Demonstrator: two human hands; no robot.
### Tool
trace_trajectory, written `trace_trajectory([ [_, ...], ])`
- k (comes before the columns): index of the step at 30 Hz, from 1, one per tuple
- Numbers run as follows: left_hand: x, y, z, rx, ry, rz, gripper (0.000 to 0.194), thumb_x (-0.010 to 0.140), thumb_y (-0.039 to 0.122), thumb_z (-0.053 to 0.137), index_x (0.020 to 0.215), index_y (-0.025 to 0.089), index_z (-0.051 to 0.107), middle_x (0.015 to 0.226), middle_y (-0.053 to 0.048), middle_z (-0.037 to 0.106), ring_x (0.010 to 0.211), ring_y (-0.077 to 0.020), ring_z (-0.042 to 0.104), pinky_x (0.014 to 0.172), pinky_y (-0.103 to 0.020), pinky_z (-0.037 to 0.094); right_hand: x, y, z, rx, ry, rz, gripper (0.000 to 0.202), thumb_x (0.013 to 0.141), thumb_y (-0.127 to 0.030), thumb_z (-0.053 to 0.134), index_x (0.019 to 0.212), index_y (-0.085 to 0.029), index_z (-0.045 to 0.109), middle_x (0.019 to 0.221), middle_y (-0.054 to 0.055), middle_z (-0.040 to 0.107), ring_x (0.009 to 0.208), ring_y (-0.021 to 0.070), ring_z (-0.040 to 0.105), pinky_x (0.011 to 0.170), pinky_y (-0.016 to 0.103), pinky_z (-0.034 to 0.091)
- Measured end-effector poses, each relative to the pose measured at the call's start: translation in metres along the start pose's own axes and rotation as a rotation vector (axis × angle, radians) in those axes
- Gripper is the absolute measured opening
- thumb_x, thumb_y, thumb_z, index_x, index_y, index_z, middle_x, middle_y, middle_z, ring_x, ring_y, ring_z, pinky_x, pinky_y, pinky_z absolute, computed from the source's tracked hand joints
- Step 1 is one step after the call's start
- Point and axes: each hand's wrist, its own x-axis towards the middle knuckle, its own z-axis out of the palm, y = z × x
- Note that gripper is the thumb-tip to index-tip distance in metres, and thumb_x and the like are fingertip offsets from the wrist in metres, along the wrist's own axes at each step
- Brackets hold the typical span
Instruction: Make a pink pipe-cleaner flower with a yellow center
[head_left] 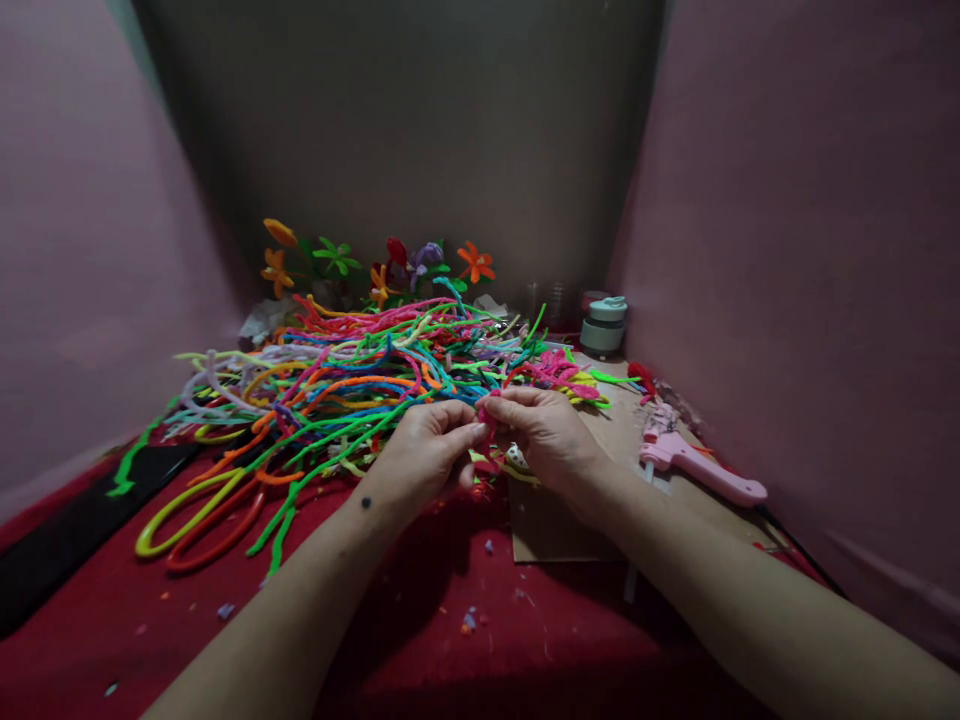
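Between my two hands is a small pink pipe cleaner piece (491,408), mostly covered by fingers. My left hand (439,445) is closed, its thumb and fingers pinching the piece from the left. From the other side, the thumb and forefinger of my right hand (544,425) pinch its top. Just behind the hands spreads a large heap of pipe cleaners (352,385) in many colours. Looped pink pipe cleaners (555,370) lie past my right hand, on a cardboard sheet (559,535).
A pink glue gun (709,468) rests on the cardboard at right. Behind stands a cup with a mint lid (604,325). Pipe cleaner flowers (379,285) line the back. Glossy yellow (154,545) and red loops (214,560) lie front left. Scraps dot the red cloth (420,620).
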Motion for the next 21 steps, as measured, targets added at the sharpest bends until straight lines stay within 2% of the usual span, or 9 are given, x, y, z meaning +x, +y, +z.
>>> trace_trajectory([
  [5,-0.001,0.003,0.0,-0.001,0.031,0.001,0.021,0.073,0.034,0.056,0.064,0.016,0.051,0.036,0.005,0.049,0.028,-0.0049,0.034,0.03,-0.016,0.025,-0.001,0.0,0.001,-0.011,-0.058,0.018,0.02,0.061,-0.029,0.072,0.068,-0.013,0.064,0.056,-0.002,0.056,0.047,0.0067,0.045,0.047,0.021,0.034],
  [9,-0.001,0.008,-0.003,-0.01,0.096,-0.038,0.015,0.068,0.026,0.062,0.073,0.014,0.054,0.038,0.006,0.049,0.029,-0.005,0.036,0.031,-0.015,0.026,-0.003,-0.002,0.002,-0.075,-0.071,-0.02,0.02,0.065,-0.031,0.07,0.064,-0.013,0.062,0.053,-0.003,0.052,0.046,0.0059,0.042,0.046,0.021,0.031],
  [12,0.0,0.01,-0.008,-0.079,0.136,0.054,0.023,0.065,0.025,0.067,0.082,0.016,0.053,0.047,0.007,0.052,0.031,-0.0046,0.038,0.031,-0.015,0.026,-0.004,-0.003,0.002,-0.111,-0.045,-0.013,0.023,0.067,-0.031,0.068,0.058,-0.013,0.058,0.047,-0.004,0.048,0.041,0.0049,0.037,0.042,0.021,0.025],
  [15,0.0,0.01,-0.011,-0.139,0.127,0.111,0.024,0.067,0.031,0.067,0.082,0.016,0.055,0.048,0.007,0.05,0.032,-0.0037,0.037,0.031,-0.015,0.024,-0.004,-0.004,0.002,-0.035,-0.053,0.05,0.021,0.065,-0.031,0.07,0.06,-0.014,0.06,0.047,-0.004,0.048,0.041,0.0049,0.037,0.042,0.021,0.024],
  [18,0.001,0.007,-0.011,-0.15,0.067,0.018,0.023,0.067,0.031,0.067,0.078,0.015,0.056,0.04,0.008,0.045,0.03,-0.0039,0.035,0.031,-0.016,0.023,-0.003,-0.004,0.001,0.117,-0.002,0.124,0.016,0.062,-0.027,0.072,0.069,-0.015,0.064,0.051,-0.005,0.048,0.045,0.0046,0.037,0.045,0.019,0.03],
  [21,0.004,0.0,-0.008,-0.238,-0.014,-0.094,0.025,0.063,0.027,0.071,0.079,0.015,0.056,0.041,0.006,0.048,0.031,-0.0042,0.038,0.032,-0.015,0.023,-0.002,-0.003,0.001,0.211,0.05,0.151,0.017,0.06,-0.024,0.073,0.072,-0.015,0.065,0.051,-0.006,0.045,0.046,0.0042,0.036,0.047,0.018,0.033],
])
